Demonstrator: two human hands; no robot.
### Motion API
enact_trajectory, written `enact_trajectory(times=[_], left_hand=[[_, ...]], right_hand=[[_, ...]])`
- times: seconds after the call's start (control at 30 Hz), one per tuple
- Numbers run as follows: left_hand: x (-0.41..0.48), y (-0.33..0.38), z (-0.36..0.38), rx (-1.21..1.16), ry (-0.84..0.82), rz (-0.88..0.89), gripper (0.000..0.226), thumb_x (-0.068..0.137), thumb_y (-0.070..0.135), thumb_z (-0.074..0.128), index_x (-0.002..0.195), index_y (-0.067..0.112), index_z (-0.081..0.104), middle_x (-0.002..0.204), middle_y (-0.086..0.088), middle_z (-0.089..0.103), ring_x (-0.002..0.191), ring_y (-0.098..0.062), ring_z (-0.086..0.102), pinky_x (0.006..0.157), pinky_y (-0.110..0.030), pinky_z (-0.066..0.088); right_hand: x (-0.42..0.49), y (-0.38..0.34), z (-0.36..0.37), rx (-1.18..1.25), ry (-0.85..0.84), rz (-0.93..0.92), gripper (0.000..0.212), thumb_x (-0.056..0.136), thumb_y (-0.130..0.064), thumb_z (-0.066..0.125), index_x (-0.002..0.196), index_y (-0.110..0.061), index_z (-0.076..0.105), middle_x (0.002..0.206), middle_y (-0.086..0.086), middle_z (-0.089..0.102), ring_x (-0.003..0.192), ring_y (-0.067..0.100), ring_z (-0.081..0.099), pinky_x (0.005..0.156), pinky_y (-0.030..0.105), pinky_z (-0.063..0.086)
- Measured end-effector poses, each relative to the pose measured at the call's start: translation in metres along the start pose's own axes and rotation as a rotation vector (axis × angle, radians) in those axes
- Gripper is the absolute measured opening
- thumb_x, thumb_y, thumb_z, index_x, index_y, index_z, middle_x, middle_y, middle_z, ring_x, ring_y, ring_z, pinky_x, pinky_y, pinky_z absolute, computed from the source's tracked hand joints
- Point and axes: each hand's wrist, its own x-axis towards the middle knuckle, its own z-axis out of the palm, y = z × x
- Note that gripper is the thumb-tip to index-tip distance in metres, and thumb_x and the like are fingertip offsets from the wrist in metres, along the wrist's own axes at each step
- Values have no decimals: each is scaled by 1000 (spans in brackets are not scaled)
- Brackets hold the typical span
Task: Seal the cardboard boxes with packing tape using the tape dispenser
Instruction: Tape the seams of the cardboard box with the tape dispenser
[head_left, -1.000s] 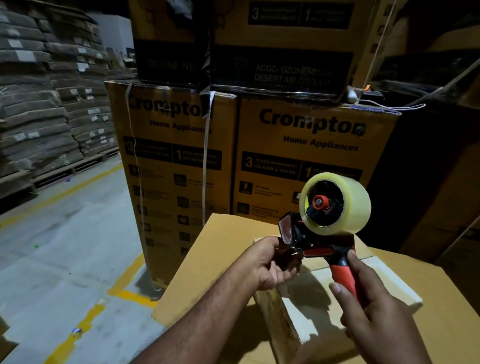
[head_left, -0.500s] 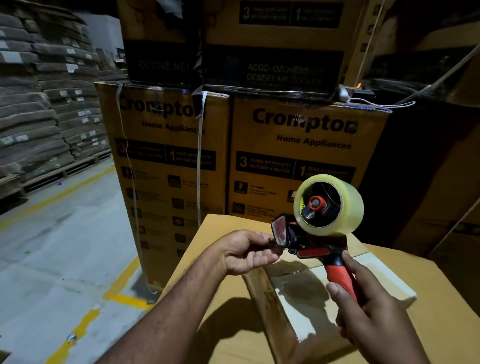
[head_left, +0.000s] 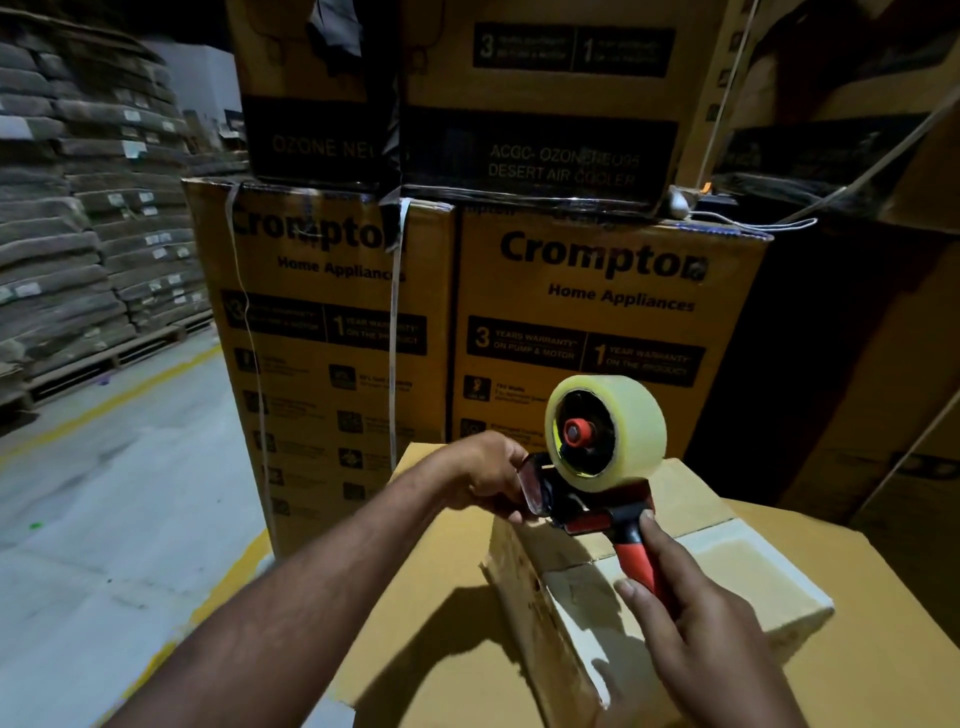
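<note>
Left hand (head_left: 485, 475) has shifted up against the front of the tape dispenser (head_left: 602, 457), fingers curled on its guard. At 5 o'clock, right hand (head_left: 693, 629) fingers wrap the red handle. Dispenser hangs over the small cardboard box (head_left: 753, 587) at 6 o'clock, atop a larger carton (head_left: 426, 613). Printed cartons (head_left: 597, 312) stand at 12 o'clock.

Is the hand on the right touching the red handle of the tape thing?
Touching. The head view shows the right hand with its fingers curled round the red handle of the tape dispenser, with no gap.
</note>
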Motion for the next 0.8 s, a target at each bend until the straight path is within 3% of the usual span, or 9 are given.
enact_trajectory(times=[0.23, 0.4, 0.57, 0.7, 0.8], left_hand=[[22, 12, -6, 253, 129, 35, 19, 88, -2, 73, 106, 3, 73, 96, -16, 77, 86, -27, 77, 82, -47, 64], [40, 5, 1, 302, 241, 30, 19, 91, -4, 66, 109, 3, 68, 107, -19, 73, 93, -31, 75, 83, -49, 63], [55, 2, -15, 323, 435, 39, 8, 95, 5, 67, 102, 6, 66, 99, -15, 72, 82, -23, 75, 71, -38, 65], [57, -9, -31, 332, 311, -44, 15, 94, 9, 70, 108, 6, 65, 94, -10, 75, 82, -19, 76, 76, -38, 65], [57, -19, -30, 197, 282, -60, 10, 98, 9, 65, 108, 5, 66, 89, -8, 73, 67, -12, 73, 59, -26, 61]], right_hand=[[11, 1, 20, -17, 8, 23, 70, 94, -42, 63, 154, -41, 29, 133, 0, 65, 115, 24, 62, 91, 34, 48], [14, 5, 32, -1, 37, 50, 69, 94, -41, 64, 153, -42, 29, 126, 2, 68, 114, 25, 62, 87, 33, 47], [13, 13, 44, -6, 97, 28, 71, 91, -36, 68, 152, -40, 31, 120, 1, 72, 109, 27, 66, 82, 34, 48], [4, 22, 52, -18, 126, -13, 74, 88, -34, 73, 141, -58, 27, 111, -3, 74, 103, 24, 68, 72, 26, 43], [-2, 23, 53, -20, 188, -39, 91, 81, -29, 80, 133, -75, 21, 85, -12, 67, 81, 18, 67, 61, 19, 42]])
